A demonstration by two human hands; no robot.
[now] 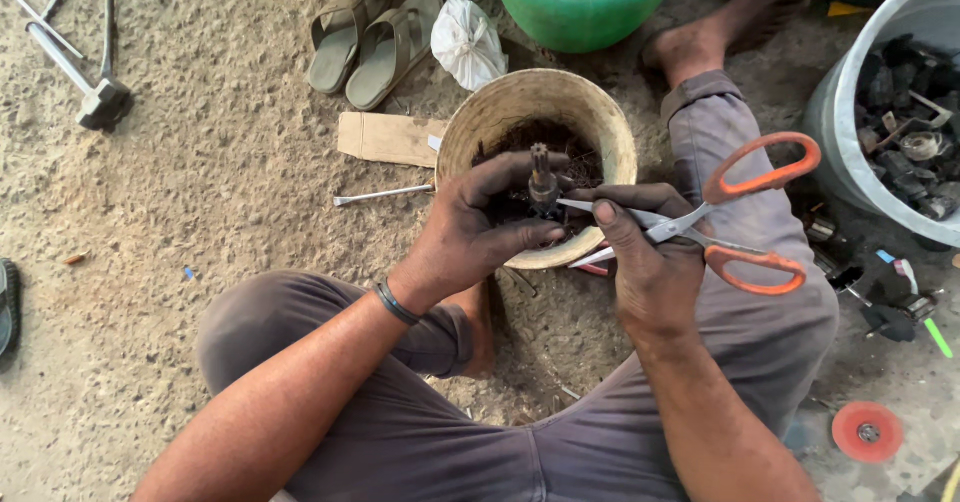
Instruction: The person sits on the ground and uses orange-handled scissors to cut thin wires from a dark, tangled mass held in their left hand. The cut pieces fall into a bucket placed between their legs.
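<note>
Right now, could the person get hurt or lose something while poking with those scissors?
Maybe. The right hand grips the orange-handled scissors by the open blades, so a slip could cut the fingers. The tips press at the small metal part close to the left hand, which might get jabbed. If the part slips, it could drop into the bucket.

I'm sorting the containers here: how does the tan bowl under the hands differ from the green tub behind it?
The tan bowl is smaller, dull and fully in view; the green tub is larger, glossy and cut off by the top edge. The bowl holds dark scrap, while the tub's inside cannot be seen. The bowl sits at the hands; the tub stands farther off. Both are round.
</note>
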